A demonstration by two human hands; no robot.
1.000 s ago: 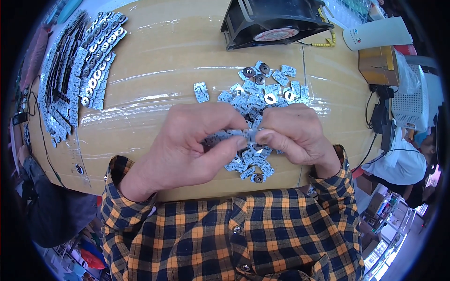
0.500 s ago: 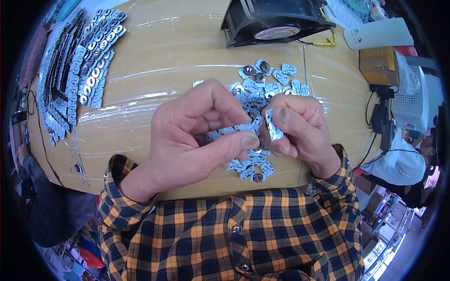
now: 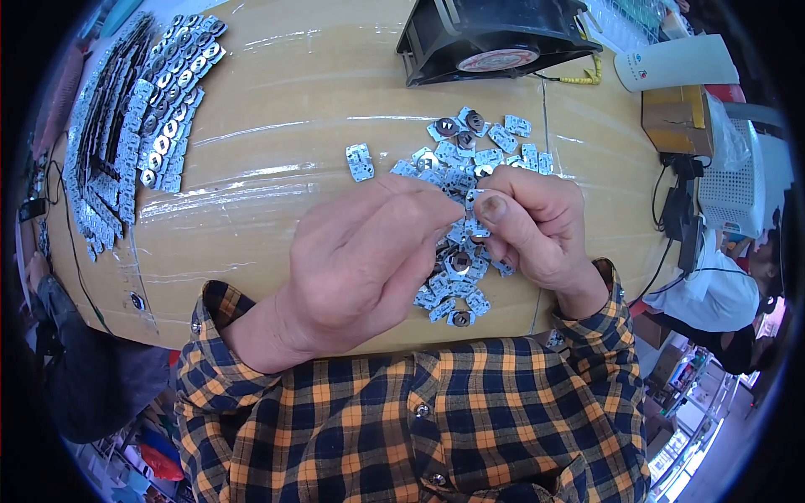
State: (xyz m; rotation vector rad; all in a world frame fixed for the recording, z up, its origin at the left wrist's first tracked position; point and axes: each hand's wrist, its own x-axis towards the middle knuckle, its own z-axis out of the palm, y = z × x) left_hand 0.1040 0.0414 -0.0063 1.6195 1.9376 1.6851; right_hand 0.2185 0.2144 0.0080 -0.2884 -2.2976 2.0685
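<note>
My left hand [image 3: 360, 251] is closed, its back turned up. It hides the strip of small circuit boards that showed in it half a second ago. Between thumb and curled fingers, my right hand [image 3: 537, 226] pinches a small pale circuit board [image 3: 475, 205], close against the left fingertips. Beneath both hands spreads a pile of loose circuit boards [image 3: 453, 289], some bearing round dark or silver discs. A single board [image 3: 360, 163] lies apart, beyond the left hand.
Stacked strips of boards [image 3: 172, 109] lie at the far left of the tan table [image 3: 277, 92]. A black fan [image 3: 495, 42] stands at the back, with a white cup [image 3: 677, 63], a cardboard box [image 3: 676, 117] and a white basket [image 3: 734, 189] to the right. Other people sit at both sides.
My left hand has rolled over, hiding the strip, and its fingertips have met the right hand. The board in my right hand has turned. The lone board beyond the left hand is now uncovered.
</note>
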